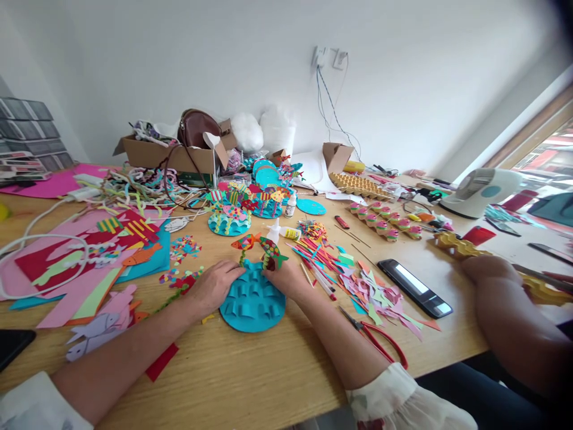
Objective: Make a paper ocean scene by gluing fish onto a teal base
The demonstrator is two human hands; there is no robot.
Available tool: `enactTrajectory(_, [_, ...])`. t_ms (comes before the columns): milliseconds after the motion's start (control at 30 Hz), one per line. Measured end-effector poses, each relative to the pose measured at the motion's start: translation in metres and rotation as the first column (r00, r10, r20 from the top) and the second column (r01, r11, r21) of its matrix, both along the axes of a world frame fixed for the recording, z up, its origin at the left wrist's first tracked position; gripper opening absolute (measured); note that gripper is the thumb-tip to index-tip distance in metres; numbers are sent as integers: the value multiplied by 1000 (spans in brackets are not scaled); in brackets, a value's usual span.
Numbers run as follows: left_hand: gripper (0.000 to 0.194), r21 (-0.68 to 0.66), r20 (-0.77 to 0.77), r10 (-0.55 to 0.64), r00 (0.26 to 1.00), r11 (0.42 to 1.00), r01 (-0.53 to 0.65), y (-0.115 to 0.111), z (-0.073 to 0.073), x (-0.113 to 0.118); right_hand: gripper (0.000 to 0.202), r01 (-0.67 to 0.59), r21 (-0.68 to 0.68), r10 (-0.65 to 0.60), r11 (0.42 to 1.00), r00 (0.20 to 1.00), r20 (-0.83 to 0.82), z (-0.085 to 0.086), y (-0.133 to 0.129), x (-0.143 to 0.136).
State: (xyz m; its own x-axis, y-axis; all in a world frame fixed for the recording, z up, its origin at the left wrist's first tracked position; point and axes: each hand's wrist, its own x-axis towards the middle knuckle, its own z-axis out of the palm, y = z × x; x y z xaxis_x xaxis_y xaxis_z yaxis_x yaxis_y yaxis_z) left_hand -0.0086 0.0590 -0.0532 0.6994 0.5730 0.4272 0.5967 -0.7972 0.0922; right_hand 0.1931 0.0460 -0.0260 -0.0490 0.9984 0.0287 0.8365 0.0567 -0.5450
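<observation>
A round blue paper base [252,298] with curled paper flaps lies on the table before me. My left hand [218,285] touches its upper left edge, fingers pressed together near a green twisted stem under an orange fish [245,242]. At the upper right of the base, my right hand [281,276] pinches at the foot of a stem below a red and green fish [272,252]; its fingertips are partly hidden. Beyond stand finished-looking blue bases with paper fish [229,224]. A glue bottle [290,233] lies behind the fish.
Red-handled scissors [380,340], a phone [414,286] and paper scraps [373,292] lie to the right. Coloured paper sheets [94,257] and cut-out fish [101,328] cover the left. A person's arm [505,316] rests at the right by egg-carton strips [452,245].
</observation>
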Motion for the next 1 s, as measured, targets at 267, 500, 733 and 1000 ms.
enactTrajectory(267, [36,-7,-7,-1,1000,1000,1,-1,0,1,7,12,-7,-12,1000,999,38,4,-2,-2])
enactTrajectory(500, [36,-24,-2,-1,1000,1000,1,1,0,1,38,2,28,-1,1000,1000,-29,-3,-4,-1])
enactTrajectory(733, [37,35,9,5,1000,999,-5,2,-4,0,42,10,28,-8,1000,999,-48,-3,-2,-1])
enactTrajectory(1000, [38,30,11,-6,1000,1000,5,3,-4,-1,43,24,-14,-24,1000,1000,2,1,3,-1])
